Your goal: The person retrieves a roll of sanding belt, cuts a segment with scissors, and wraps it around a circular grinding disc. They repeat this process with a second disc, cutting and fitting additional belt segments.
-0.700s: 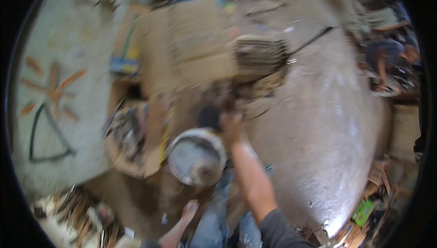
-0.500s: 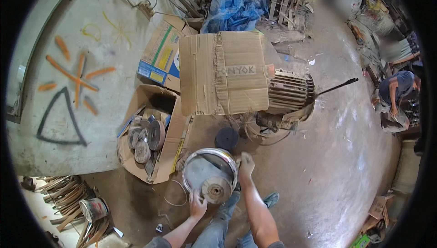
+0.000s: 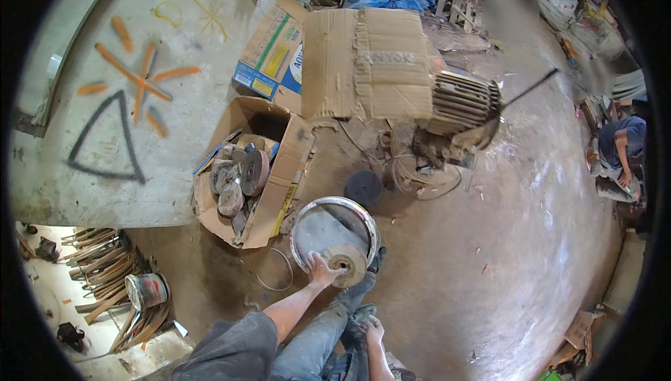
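Note:
A round white bucket [image 3: 299,224] with pale, cloudy contents stands in front of me. My left hand [image 3: 321,270] grips the left edge of a tan grinding wheel [image 3: 354,256] with a dark centre hole, tilted against the bucket's near rim. My right hand [image 3: 374,330] is down beside my lower leg, fingers curled next to a greyish shoe or cloth. What those fingers hold, if anything, is too small to make out. Just beyond the bucket lies a dark round disc [image 3: 364,188] on the floor.
A cardboard box [image 3: 292,164] of used wheels stands left of the bucket. Behind it, a cardboard sheet [image 3: 391,66] covers part of a ribbed motor [image 3: 467,105]. Cables lie on the floor. A paint-stained pail [image 3: 147,292] sits at left; another person [image 3: 618,147] works at far right.
My right hand has left the bucket's right side and dropped toward my leg. My left hand keeps hold of the grinding wheel. The whole view has shifted, with objects appearing higher and further right.

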Demonstrator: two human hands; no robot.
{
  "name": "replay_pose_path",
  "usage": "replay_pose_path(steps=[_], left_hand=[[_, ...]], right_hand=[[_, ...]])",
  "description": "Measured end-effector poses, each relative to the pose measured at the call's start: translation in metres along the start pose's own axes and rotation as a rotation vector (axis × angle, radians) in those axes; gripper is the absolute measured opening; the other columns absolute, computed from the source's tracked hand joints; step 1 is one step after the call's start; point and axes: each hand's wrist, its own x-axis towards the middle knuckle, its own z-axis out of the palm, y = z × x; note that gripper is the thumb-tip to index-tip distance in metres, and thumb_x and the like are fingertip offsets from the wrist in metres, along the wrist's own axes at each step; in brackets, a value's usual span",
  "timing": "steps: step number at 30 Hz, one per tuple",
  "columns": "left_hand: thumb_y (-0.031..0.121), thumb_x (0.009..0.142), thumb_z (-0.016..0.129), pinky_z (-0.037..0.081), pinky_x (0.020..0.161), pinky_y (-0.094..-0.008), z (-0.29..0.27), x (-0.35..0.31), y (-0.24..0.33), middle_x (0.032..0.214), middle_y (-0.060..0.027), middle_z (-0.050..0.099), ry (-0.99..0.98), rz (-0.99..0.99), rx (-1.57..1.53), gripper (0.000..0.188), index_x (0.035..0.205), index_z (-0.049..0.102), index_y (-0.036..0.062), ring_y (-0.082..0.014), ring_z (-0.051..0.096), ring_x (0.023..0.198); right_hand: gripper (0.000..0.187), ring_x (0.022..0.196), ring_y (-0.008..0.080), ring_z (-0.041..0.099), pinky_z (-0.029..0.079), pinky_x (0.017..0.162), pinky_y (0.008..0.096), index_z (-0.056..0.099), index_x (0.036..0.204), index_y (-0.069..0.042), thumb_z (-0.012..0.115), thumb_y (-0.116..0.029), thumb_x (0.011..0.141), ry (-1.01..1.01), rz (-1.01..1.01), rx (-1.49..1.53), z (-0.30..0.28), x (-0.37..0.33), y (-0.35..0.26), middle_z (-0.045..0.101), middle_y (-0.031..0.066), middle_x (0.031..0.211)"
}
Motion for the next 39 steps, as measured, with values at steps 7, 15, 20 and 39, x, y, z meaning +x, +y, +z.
replay_pose_path(steps=[7,15,20,39], left_hand=[[0.041,0.059,0.091,0.047,0.094,-0.0439,-0.005,-0.029,0.003,0.112,-0.0245,0.057,0.111,0.225,-0.271,0.102,0.130,0.033,-0.0054,-0.0394,0.057,0.107],[0.036,0.070,0.089,0.058,0.067,-0.0349,-0.031,-0.140,-0.035,0.103,-0.0143,0.066,-0.597,0.100,-0.541,0.064,0.110,0.055,-0.0009,-0.0196,0.066,0.088],[0.033,0.070,0.090,0.061,0.073,-0.0399,-0.024,-0.201,-0.085,0.113,-0.0172,0.062,-0.803,-0.108,-0.587,0.076,0.122,0.046,-0.0021,-0.0246,0.065,0.099],[0.008,0.090,0.061,0.053,0.054,-0.0314,-0.136,-0.133,-0.373,0.090,-0.0081,0.064,-0.480,-0.573,-0.963,0.036,0.125,0.053,0.0067,-0.0158,0.062,0.063]], right_hand=[[0.058,0.065,0.0202,0.066,0.055,0.055,0.0330,0.050,0.133,-0.002,0.069,0.008,0.080,0.009,-0.139,-0.346,-0.053,-0.038,0.080,0.069,0.0156,0.085],[0.064,0.123,0.0325,0.054,0.042,0.105,0.0547,0.043,0.143,-0.008,0.055,-0.052,0.097,-0.386,0.120,0.378,-0.026,-0.124,0.100,0.056,0.0189,0.136],[0.048,0.114,0.0303,0.062,0.046,0.101,0.0519,0.053,0.133,-0.009,0.062,-0.037,0.096,-0.319,0.023,0.386,0.002,-0.156,0.092,0.064,0.0124,0.124],[0.043,0.089,0.0148,0.060,0.051,0.075,0.0320,0.054,0.128,-0.007,0.064,-0.016,0.088,0.004,-0.825,0.287,0.031,-0.080,-0.361,0.062,0.0021,0.101]])
